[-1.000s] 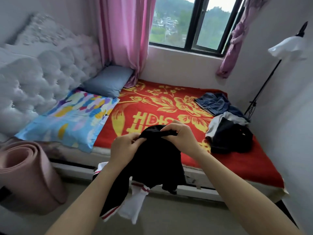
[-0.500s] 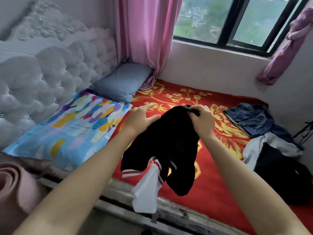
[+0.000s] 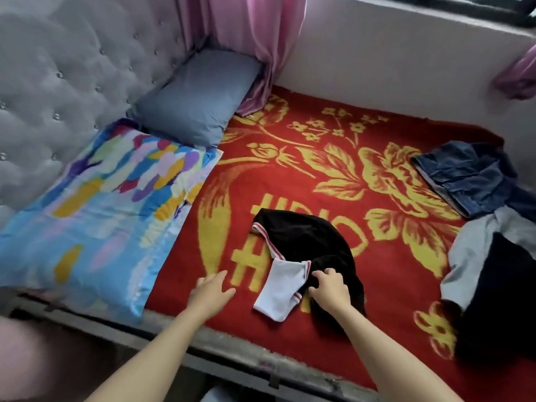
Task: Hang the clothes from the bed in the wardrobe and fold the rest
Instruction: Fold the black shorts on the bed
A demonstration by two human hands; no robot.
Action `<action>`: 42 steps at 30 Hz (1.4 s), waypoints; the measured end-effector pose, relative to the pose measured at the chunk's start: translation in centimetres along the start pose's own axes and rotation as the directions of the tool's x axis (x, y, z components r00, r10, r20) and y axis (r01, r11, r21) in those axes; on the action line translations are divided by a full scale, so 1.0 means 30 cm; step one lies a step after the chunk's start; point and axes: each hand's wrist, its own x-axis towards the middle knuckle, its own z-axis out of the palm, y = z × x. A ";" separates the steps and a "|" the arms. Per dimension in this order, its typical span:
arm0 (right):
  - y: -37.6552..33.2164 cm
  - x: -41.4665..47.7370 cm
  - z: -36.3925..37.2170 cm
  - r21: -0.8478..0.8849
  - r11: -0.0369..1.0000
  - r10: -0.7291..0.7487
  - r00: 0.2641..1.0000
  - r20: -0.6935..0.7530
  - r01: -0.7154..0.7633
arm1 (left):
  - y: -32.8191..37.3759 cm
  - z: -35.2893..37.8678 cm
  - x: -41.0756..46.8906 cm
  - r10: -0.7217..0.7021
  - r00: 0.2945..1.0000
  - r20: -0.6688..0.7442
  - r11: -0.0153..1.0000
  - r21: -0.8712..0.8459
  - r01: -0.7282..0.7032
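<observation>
A black garment (image 3: 307, 242) with a white, red-striped part (image 3: 282, 288) lies crumpled on the red and yellow blanket (image 3: 290, 169) near the bed's front edge. My right hand (image 3: 329, 290) rests on its lower right part, fingers curled into the black cloth. My left hand (image 3: 210, 291) hovers with fingers spread over the blanket, left of the garment and holding nothing. Denim clothing (image 3: 467, 178) lies at the right, with a heap of grey (image 3: 475, 256) and black clothes (image 3: 501, 300) in front of it.
A colourful pillow (image 3: 95, 210) and a grey-blue pillow (image 3: 197, 94) lie at the left against the tufted headboard (image 3: 58, 68). A pink curtain (image 3: 255, 30) hangs behind. The bed frame's edge (image 3: 232, 349) runs under my arms.
I have come closer to the bed and put the black garment down on the blanket. My left hand has let go of it; my right hand stays on it.
</observation>
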 end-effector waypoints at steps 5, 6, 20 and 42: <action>-0.032 0.057 0.134 -0.031 0.998 0.050 0.994 0.097 -0.047 | -0.060 0.015 0.132 0.032 0.995 0.090 0.998 0.044 -0.036; -0.041 0.085 0.162 -0.033 0.998 0.063 0.993 0.100 -0.060 | -0.076 0.016 0.168 0.034 0.994 0.104 0.998 0.047 -0.039; -0.020 0.528 0.395 -0.343 0.909 -0.228 0.972 0.060 0.235 | -0.188 0.149 0.380 -0.059 0.993 0.098 0.997 -0.034 0.063; -0.078 -0.063 0.373 0.259 0.839 -0.209 0.724 -0.658 0.478 | 0.154 0.367 0.262 -0.225 0.600 0.767 0.040 -0.608 0.793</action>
